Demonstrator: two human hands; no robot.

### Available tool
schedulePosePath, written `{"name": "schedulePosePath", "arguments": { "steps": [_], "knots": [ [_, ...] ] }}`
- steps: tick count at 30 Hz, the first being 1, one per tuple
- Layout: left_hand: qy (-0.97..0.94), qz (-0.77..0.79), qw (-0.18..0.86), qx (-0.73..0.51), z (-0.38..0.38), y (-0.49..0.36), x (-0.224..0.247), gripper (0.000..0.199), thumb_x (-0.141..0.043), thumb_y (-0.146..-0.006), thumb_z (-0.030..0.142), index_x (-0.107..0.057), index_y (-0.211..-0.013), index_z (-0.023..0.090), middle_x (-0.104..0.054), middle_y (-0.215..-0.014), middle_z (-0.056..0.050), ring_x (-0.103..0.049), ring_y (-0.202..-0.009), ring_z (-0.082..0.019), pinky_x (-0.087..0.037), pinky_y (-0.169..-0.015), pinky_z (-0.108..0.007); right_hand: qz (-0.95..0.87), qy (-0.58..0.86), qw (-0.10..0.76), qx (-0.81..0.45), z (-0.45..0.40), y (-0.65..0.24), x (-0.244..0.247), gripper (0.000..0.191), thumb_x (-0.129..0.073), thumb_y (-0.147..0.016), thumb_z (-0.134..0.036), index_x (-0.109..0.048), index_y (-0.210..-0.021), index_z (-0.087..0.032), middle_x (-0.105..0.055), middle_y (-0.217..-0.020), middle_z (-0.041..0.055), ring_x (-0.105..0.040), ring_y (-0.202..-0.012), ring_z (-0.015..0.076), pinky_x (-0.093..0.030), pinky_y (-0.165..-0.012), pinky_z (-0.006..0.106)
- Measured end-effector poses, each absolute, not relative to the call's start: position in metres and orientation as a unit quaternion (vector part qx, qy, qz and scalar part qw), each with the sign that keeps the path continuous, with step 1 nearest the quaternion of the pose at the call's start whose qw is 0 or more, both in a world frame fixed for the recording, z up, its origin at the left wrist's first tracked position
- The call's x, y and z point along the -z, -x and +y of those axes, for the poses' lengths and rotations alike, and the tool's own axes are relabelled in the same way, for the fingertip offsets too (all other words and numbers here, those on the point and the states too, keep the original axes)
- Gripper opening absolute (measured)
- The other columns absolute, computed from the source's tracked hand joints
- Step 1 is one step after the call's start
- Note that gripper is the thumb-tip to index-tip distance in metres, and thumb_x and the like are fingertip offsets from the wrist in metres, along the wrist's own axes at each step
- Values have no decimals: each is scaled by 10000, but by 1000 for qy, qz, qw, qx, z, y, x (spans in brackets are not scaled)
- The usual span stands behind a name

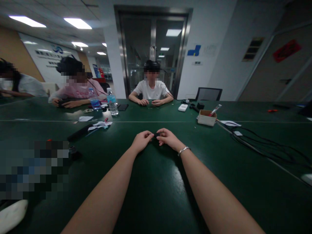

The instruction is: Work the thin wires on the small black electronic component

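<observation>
My left hand (pixel 141 140) and my right hand (pixel 167 137) meet over the dark green table (pixel 156 182), both arms stretched forward. Between the fingertips of both hands sits a small black object (pixel 156 134); most of it is hidden by the fingers. A silver bracelet (pixel 183 150) circles my right wrist.
A small cardboard box (pixel 206 117) with a tool in it stands to the right, black cables (pixel 255 139) beyond it. Two water bottles (pixel 112 102), paper scraps (pixel 99 125) and a black bar (pixel 79 132) lie to the left. Three people sit at the far side.
</observation>
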State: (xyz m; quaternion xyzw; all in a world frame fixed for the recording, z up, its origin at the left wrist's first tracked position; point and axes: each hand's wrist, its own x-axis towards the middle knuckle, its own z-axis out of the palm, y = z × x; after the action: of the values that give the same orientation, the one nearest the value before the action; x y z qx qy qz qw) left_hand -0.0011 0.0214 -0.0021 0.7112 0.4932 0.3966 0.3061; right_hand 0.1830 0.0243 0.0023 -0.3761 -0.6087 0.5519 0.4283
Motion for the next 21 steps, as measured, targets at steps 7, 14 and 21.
{"name": "schedulePosePath", "arguments": {
  "steps": [7,14,21],
  "knots": [
    [-719,506,285,-382,21,2,2,429,-406,-835,553,-625,-775,189,-633,-682,-17,-559,-629,-147,-417,-617,-257,-621,362,423,-552,20,-182,-7,339,-686,-706,-164,-505,-992,-191,-549,-665,-76,-557,-488,47,-528,-469,177],
    [-719,498,286,-391,22,2,3,502,-374,-835,600,-628,-749,176,-610,-658,-19,-547,-609,-145,-402,-577,-250,-642,399,407,-512,23,-178,-4,311,-671,-707,-181,-489,-959,-190,-535,-625,-80,-532,-451,51,-500,-436,177],
    [-696,503,312,-406,22,3,1,516,-388,-825,608,-639,-755,162,-617,-647,-27,-543,-586,-139,-388,-546,-248,-716,426,429,-350,19,-171,-3,288,-645,-710,-263,-506,-957,-208,-566,-797,-26,-502,-464,60,-434,-386,191]
  ]
}}
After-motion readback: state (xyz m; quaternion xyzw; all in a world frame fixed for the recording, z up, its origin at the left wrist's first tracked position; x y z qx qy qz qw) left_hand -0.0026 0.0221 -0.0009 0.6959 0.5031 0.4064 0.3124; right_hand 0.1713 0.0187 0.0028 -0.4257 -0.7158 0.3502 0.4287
